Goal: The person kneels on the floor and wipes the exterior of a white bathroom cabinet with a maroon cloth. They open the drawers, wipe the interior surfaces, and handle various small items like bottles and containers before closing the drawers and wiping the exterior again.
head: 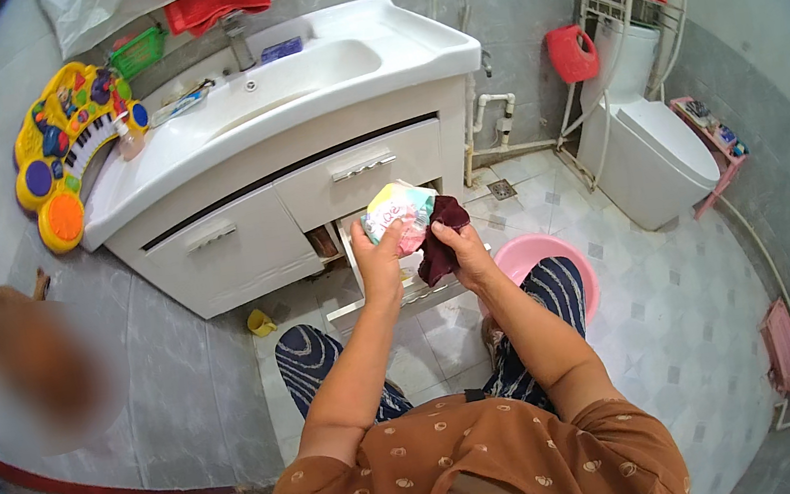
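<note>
My left hand (pixel 379 260) grips a crumpled, pastel-coloured soft packet (pixel 394 213) that bears writing, thumb on its front face. Beside it, a dark maroon cloth (pixel 441 248) hangs bunched from my right hand (pixel 465 248), whose thumb presses on it. Packet and cloth touch each other. Below both hands a white lower drawer (pixel 351 314) of the vanity cabinet stands pulled out between my knees. Its contents are mostly hidden by my hands and the cloth.
A white washbasin (pixel 309 69) tops the cabinet, with a toy keyboard (pixel 78 147) at its left end. On the tiled floor are a pink basin (pixel 539 246) by my right knee and a small yellow cup (pixel 261 323). A toilet (pixel 648 158) stands at the right.
</note>
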A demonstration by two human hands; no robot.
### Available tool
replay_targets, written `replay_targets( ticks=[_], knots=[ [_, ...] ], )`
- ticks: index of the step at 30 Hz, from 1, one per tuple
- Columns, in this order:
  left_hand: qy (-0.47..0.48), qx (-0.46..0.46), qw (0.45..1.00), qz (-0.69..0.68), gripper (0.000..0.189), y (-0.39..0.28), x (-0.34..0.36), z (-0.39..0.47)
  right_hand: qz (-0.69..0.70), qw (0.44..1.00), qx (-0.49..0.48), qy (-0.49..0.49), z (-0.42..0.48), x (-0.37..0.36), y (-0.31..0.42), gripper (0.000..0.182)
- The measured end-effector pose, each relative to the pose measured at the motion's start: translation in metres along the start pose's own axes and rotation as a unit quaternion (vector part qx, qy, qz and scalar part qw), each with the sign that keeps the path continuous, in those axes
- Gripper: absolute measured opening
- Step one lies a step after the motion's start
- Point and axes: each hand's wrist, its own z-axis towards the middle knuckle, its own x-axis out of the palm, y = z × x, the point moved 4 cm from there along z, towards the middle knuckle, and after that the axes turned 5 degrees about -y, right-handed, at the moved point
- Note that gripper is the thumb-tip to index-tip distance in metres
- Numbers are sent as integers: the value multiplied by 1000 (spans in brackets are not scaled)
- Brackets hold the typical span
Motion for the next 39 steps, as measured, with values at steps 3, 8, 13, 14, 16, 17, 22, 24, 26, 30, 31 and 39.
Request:
replay_targets(
  ticks=[3,8,13,14,16,17,22,24,26,30,31,39],
  knots=[
    [-23,13,1000,-2,32,5,1,-3,-23,1000,-10,-5,-1,6,0,42],
    [-38,24,999,-5,45,-1,-19,-3,-93,995,-31,-4,-14,37,-17,42],
    [-98,65,992,-50,55,-20,-34,-2,-161,982,-100,-13,-34,71,-25,27],
    [-58,35,997,-40,49,-22,-39,-2,-182,978,-105,-9,-34,70,-27,24],
    [-68,25,997,-34,46,-23,-48,4,-220,966,-132,-12,-41,80,-19,17],
    [-73,20,997,-31,45,-23,-53,8,-238,960,-147,-14,-43,86,-13,13],
    [-107,-26,992,-67,28,-23,-46,6,-374,869,-323,-8,-38,105,18,36],
    [-88,-40,992,-86,28,-19,-38,3,-461,791,-401,-23,-37,110,19,55],
    [-57,-58,990,-118,28,-13,-31,2,-481,780,-401,-18,-31,103,6,79],
    [-27,-109,988,-108,27,-10,-21,0,-283,885,-369,-36,-25,76,-16,74],
    [-26,-106,989,-104,25,-6,-21,-1,-279,890,-359,-35,-22,69,-18,71],
    [-28,-134,983,-122,20,9,-30,-2,-140,949,-267,-89,-4,44,7,27]
  ],
)
